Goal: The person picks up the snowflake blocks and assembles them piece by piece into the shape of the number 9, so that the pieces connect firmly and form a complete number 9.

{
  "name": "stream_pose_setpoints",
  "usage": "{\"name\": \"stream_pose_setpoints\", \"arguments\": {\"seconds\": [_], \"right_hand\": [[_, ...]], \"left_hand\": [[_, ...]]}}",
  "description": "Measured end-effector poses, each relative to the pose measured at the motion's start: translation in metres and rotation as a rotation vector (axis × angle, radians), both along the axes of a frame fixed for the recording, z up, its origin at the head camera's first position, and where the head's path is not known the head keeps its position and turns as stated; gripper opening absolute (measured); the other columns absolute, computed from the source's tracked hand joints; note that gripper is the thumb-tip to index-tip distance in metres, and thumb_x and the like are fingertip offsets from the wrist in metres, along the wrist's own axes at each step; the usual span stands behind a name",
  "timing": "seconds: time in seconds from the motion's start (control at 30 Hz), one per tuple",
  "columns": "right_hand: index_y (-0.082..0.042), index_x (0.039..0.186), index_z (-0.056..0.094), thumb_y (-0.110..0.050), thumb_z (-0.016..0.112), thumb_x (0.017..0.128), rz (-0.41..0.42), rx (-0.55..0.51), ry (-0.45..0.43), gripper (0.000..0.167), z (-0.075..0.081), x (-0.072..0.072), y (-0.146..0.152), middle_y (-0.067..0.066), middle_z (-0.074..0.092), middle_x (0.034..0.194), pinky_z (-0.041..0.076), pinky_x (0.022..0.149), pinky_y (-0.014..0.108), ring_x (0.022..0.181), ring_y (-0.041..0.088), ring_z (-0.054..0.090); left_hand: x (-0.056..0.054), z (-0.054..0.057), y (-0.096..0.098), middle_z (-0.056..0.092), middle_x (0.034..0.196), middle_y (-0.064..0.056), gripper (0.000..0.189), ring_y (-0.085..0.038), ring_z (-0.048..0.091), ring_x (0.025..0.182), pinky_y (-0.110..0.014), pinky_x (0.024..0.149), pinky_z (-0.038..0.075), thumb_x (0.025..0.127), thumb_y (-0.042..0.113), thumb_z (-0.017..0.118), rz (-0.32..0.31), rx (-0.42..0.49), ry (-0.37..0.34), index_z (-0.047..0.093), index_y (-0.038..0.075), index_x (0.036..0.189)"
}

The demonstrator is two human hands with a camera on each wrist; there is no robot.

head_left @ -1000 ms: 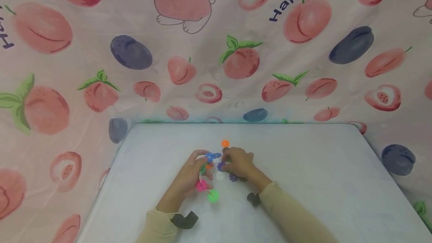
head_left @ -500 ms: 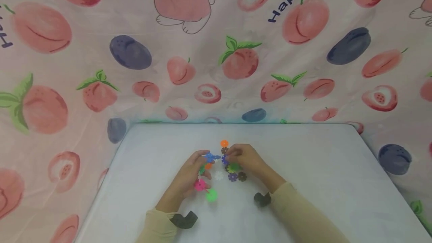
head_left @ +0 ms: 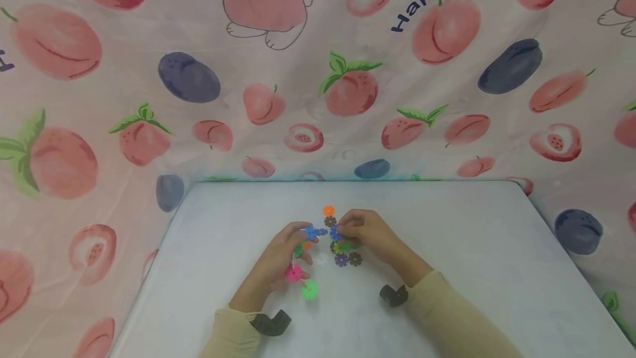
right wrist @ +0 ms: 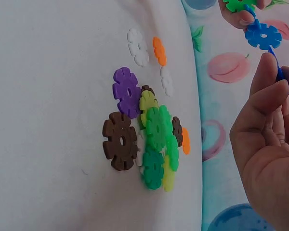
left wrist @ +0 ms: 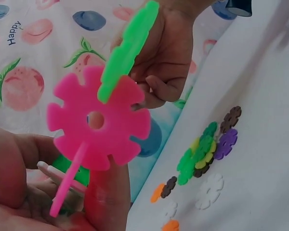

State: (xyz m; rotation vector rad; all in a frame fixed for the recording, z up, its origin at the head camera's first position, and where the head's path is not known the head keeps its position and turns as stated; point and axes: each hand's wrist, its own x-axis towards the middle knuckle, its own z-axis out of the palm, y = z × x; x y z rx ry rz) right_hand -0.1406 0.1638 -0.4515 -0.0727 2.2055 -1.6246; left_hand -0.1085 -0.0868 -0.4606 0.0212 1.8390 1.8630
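In the head view my left hand (head_left: 280, 258) holds a chain of joined plastic snowflake discs. It has blue discs (head_left: 313, 232) at the top, then orange, green and white ones. A pink disc (left wrist: 98, 120) with a bright green disc (left wrist: 130, 50) slotted into it hangs at the near end. My right hand (head_left: 370, 236) pinches a dark blue snowflake disc (head_left: 335, 232) between thumb and finger. In the right wrist view this disc (right wrist: 280, 73) is edge-on, close by the chain's blue disc (right wrist: 263, 36); whether they are joined I cannot tell.
Below my hands lies a small heap of loose discs on the white table (head_left: 447, 269): green (right wrist: 156, 127), yellow, purple (right wrist: 126, 92) and brown (right wrist: 120, 140). An orange disc (head_left: 329, 211) and a white one (right wrist: 137, 47) lie nearby. A patterned cloth (head_left: 298, 98) hangs behind.
My right hand has drawn back a little to the right and up from the heap, bringing the dark blue disc with it. The left hand with its chain has hardly moved.
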Motion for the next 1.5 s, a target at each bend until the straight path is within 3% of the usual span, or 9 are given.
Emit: {"name": "stream_pose_setpoints", "arguments": {"seconds": [0.47, 0.77, 1.0, 1.23, 1.4, 1.5], "right_hand": [[-0.008, 0.102, 0.072, -0.023, 0.075, 0.092, 0.019, -0.04, -0.013, 0.018, 0.0054, 0.0025, -0.0009, 0.011, 0.073, 0.089, 0.056, 0.08, 0.042, 0.093, 0.046, 0.063], [-0.009, 0.1, 0.072, -0.023, 0.076, 0.092, 0.004, 0.006, 0.009, 0.016, 0.002, 0.0046, -0.0036, 0.006, 0.072, 0.089, 0.059, 0.082, 0.04, 0.09, 0.031, 0.069], [-0.004, 0.101, 0.07, -0.017, 0.077, 0.091, 0.003, -0.09, 0.025, 0.018, 0.0003, 0.0069, -0.0063, 0.011, 0.07, 0.091, 0.061, 0.087, 0.046, 0.093, 0.036, 0.074], [-0.005, 0.098, 0.07, -0.017, 0.076, 0.09, -0.052, -0.097, 0.033, 0.015, -0.0012, 0.0073, -0.0072, 0.01, 0.073, 0.095, 0.062, 0.082, 0.043, 0.085, 0.026, 0.073], [-0.003, 0.093, 0.068, -0.01, 0.071, 0.09, -0.141, -0.102, 0.037, 0.008, -0.003, 0.0063, -0.0053, 0.009, 0.072, 0.091, 0.062, 0.077, 0.036, 0.082, 0.023, 0.073], [-0.001, 0.095, 0.067, -0.009, 0.07, 0.091, -0.141, -0.15, 0.026, 0.009, -0.0019, 0.0056, -0.0043, 0.009, 0.073, 0.089, 0.061, 0.077, 0.036, 0.082, 0.025, 0.073]], "left_hand": [[-0.0022, 0.0013, 0.0021, 0.059, 0.137, -0.021, 0.038, -0.02, 0.065, 0.081, -0.037, 0.057, 0.061, 0.107, 0.036, 0.047, -0.036, -0.016, 0.035, 0.052, 0.023, 0.143], [-0.0044, -0.0058, 0.0041, 0.064, 0.132, -0.019, 0.037, -0.021, 0.066, 0.08, -0.039, 0.055, 0.06, 0.104, 0.034, 0.056, -0.057, -0.039, 0.07, 0.053, 0.026, 0.14], [-0.0024, -0.0012, 0.0088, 0.068, 0.123, -0.014, 0.038, -0.022, 0.067, 0.078, -0.04, 0.054, 0.06, 0.103, 0.038, 0.058, -0.026, -0.103, 0.133, 0.052, 0.025, 0.139], [-0.0001, 0.0029, 0.0089, 0.068, 0.124, -0.014, 0.036, -0.02, 0.065, 0.079, -0.036, 0.054, 0.059, 0.105, 0.035, 0.054, 0.015, -0.099, 0.087, 0.052, 0.023, 0.139], [-0.0016, 0.0021, 0.0061, 0.064, 0.127, -0.018, 0.04, -0.019, 0.063, 0.078, -0.033, 0.055, 0.059, 0.106, 0.037, 0.051, 0.087, -0.072, 0.034, 0.05, 0.021, 0.143], [-0.0028, 0.0005, 0.0038, 0.065, 0.127, -0.015, 0.043, -0.018, 0.063, 0.078, -0.031, 0.054, 0.058, 0.105, 0.04, 0.052, 0.099, -0.064, -0.002, 0.05, 0.023, 0.144]]}}
